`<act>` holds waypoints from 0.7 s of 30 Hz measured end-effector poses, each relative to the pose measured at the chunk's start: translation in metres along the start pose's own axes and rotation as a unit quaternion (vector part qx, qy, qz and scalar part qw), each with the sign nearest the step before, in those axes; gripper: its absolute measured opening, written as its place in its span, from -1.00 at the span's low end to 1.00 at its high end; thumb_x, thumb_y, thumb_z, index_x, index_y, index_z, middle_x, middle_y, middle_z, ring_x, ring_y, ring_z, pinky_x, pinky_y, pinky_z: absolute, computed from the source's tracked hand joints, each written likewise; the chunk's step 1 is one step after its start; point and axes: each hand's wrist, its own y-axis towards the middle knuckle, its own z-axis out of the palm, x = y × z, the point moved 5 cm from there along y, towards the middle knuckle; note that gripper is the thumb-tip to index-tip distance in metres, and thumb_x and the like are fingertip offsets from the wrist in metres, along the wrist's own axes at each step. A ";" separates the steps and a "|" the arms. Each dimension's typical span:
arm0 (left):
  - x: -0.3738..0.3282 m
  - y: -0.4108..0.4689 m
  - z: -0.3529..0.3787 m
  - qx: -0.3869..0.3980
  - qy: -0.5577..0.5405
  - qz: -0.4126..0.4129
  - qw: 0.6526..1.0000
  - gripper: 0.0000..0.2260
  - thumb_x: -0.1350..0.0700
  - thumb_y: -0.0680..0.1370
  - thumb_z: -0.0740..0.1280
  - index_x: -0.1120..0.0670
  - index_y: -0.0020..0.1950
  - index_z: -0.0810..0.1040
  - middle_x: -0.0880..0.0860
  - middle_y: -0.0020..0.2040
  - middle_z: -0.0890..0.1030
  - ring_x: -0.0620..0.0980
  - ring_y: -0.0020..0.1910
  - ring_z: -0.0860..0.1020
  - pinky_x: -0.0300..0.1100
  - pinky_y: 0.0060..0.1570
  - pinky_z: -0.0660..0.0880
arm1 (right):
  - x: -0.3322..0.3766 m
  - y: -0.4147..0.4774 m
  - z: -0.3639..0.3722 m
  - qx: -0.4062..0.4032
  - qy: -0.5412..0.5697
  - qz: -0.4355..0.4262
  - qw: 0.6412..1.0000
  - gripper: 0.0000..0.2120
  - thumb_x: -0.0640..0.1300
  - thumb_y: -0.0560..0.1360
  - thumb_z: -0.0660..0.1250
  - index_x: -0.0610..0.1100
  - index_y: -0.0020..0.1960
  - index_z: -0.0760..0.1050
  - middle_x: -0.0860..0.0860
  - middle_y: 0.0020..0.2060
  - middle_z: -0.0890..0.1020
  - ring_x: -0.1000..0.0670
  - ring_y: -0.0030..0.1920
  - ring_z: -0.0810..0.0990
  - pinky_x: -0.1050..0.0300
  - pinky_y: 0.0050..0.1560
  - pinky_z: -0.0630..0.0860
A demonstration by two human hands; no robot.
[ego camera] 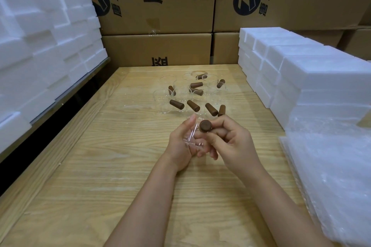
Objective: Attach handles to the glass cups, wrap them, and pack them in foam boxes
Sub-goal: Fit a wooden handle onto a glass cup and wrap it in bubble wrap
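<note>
Handle-fitting step: my left hand [179, 144] curls round a clear glass cup [192, 137] above the table [112, 166], while my right hand [232, 142] grips the brown handle [205, 125] at the cup's side. Next, I judge, the handle must be seated firmly before any wrapping.

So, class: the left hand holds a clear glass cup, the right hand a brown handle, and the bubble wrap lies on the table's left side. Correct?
One slip: the head view shows the bubble wrap on the right side of the table, not its left. The left hand does hold a clear glass cup, the right hand a brown handle.
</note>
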 end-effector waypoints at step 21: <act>-0.005 0.001 -0.008 -0.072 -0.023 0.060 0.995 -0.61 -0.09 0.50 0.15 0.20 0.02 0.56 0.04 -0.37 0.55 -0.03 -0.46 0.46 -0.24 -0.45 0.44 | -0.001 0.000 0.011 0.048 -0.027 -0.023 0.998 -0.74 0.00 0.57 0.16 0.14 0.20 0.52 0.11 -0.20 0.61 0.14 -0.27 0.49 0.31 -0.20 0.43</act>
